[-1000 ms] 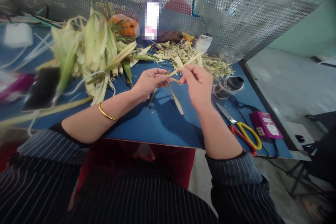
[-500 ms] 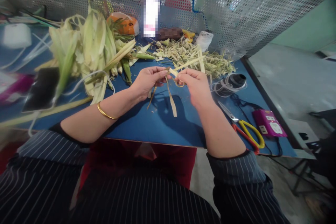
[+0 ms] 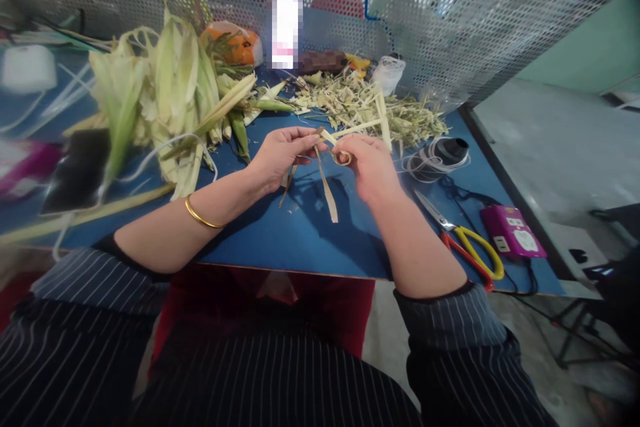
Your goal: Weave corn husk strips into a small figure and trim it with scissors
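Thin pale strips of dried corn husk (image 3: pixel 327 196) are held between my two hands above the blue table (image 3: pixel 235 230). My left hand (image 3: pixel 285 155) is closed in a pinch on the brownish end of the strips, and loose tails hang below it. Close beside it, my right hand (image 3: pixel 370 163) pinches a pale strip that bends into a small loop near the fingertips. From there a longer strip (image 3: pixel 367 125) runs up and to the right, folding at a corner. The exact knot or crossing between my fingers is too small to make out.
A heap of green husks (image 3: pixel 180 73) lies at the left, beside a dark flat device (image 3: pixel 77 170). Shredded husk scraps (image 3: pixel 345 100) cover the back. At the right are a dark cone of cord (image 3: pixel 435 159), scissors (image 3: pixel 467 247) and a purple power socket box (image 3: pixel 513 232).
My right fingers have curled further around the pale strip, and its small loop sits closer to them. The long upper strip has shifted slightly lower. My left hand is nearly still.
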{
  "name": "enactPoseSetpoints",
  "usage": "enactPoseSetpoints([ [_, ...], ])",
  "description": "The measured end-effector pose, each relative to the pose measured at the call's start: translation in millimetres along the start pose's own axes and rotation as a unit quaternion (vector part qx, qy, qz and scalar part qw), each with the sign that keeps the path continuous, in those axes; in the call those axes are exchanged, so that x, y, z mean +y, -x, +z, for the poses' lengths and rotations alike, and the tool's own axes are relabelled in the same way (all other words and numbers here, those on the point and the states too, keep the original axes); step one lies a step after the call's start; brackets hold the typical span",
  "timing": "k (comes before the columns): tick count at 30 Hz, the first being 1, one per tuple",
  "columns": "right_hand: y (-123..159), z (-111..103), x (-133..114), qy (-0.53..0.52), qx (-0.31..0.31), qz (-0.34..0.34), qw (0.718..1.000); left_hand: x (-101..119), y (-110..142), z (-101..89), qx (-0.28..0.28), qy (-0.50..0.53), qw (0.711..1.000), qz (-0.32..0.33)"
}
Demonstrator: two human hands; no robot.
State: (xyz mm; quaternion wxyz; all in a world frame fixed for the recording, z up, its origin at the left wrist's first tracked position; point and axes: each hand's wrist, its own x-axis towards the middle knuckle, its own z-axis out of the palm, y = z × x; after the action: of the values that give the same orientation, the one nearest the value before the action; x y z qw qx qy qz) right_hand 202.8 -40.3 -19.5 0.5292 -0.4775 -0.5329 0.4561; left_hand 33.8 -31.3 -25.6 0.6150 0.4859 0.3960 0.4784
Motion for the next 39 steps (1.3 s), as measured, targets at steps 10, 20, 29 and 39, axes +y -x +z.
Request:
enactPoseSetpoints([
  [10,5,4,-4,0.091,0.01,-0.04,0.995,0,1,0.3,0.0,-0.045,0.999,0.018],
  [20,15,5,-4,0.339,0.037,-0.179,0.923,3,9,6.7,-0.028,-0.152,0.984,0.092],
  [29,2,-3,-6,0.203,-0.001,-0.095,0.975,5,15,8.5,-0.14,-0.186,0.972,0.029],
  [39,-10,-6,2,0.025,0.112,-0.088,0.989,8,17,9.1,-0.199,-0.164,0.965,-0.045],
])
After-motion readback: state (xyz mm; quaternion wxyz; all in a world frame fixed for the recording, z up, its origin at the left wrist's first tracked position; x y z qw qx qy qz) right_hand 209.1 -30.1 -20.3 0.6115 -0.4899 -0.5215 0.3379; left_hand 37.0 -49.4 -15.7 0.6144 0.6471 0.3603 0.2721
